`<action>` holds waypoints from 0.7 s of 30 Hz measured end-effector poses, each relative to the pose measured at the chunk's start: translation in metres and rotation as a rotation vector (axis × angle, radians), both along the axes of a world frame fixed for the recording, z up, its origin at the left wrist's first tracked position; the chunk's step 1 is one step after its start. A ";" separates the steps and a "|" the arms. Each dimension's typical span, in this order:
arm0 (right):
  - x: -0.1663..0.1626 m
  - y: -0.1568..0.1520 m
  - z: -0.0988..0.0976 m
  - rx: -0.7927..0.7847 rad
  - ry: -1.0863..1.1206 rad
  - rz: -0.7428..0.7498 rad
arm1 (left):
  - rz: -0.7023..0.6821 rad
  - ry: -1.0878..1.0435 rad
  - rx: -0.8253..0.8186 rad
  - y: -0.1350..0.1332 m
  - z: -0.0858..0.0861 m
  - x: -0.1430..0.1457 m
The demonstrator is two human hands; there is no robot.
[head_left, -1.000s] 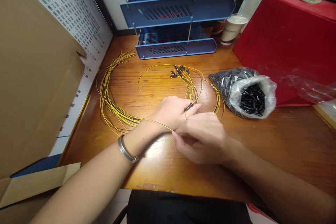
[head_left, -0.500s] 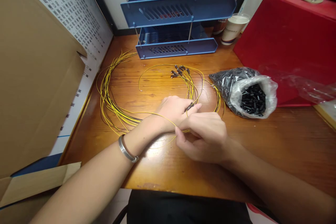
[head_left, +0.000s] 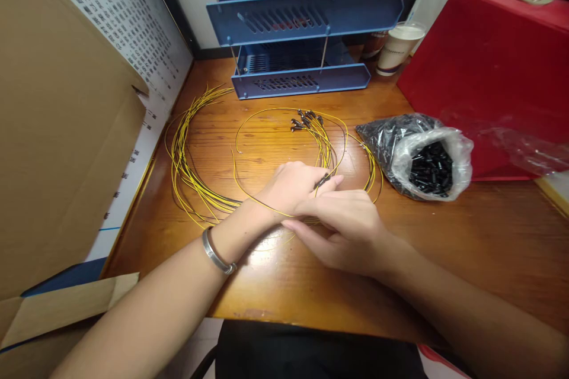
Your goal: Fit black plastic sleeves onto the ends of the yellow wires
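Observation:
My left hand [head_left: 296, 186] reaches across the table with its fingers closed. A small black connector [head_left: 323, 179] sticks up between its thumb and index finger; most of its fingers are hidden by the wrist and the other hand. Just in front, my right hand [head_left: 340, 228] pinches a thin yellow wire [head_left: 258, 202] that crosses over my left wrist, its loose end curling up on the left. Beyond the hands lies a bunch of yellow and black wires tipped with black connectors [head_left: 306, 121]. A larger coil of yellow and black wires [head_left: 180, 154] rests at the left.
A clear plastic bag [head_left: 460, 157] full of small black parts [head_left: 431, 170] lies open at the right. Behind it stands a red box [head_left: 484, 71]. Blue trays [head_left: 302, 18] and a paper cup [head_left: 395, 50] are at the back. Cardboard [head_left: 66, 130] stands on the left.
The pinched yellow wire has slid, and its loose end now stands out left of my left hand. My right fingertips have shifted slightly left. My left hand stays in place.

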State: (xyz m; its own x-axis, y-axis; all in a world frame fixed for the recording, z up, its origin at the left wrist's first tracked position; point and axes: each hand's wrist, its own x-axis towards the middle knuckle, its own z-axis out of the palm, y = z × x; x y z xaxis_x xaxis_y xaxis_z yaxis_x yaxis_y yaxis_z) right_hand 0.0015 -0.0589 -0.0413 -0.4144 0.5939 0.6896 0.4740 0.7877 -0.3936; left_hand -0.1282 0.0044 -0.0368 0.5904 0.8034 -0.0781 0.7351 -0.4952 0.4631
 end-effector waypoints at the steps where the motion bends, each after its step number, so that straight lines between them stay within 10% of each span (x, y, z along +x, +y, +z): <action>1: 0.001 0.000 0.000 -0.002 0.005 0.016 | 0.005 0.006 -0.005 0.000 0.001 0.000; 21: 0.006 0.002 0.007 -0.016 0.143 -0.011 | -0.085 -0.089 0.032 0.000 -0.005 -0.005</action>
State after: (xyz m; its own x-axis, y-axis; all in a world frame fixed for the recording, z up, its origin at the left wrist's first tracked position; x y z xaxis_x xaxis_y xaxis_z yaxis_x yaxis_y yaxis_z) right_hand 0.0079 -0.0570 -0.0347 -0.3060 0.6091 0.7317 0.4203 0.7760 -0.4703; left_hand -0.1334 0.0046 -0.0421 0.6596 0.7516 0.0026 0.6466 -0.5691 0.5080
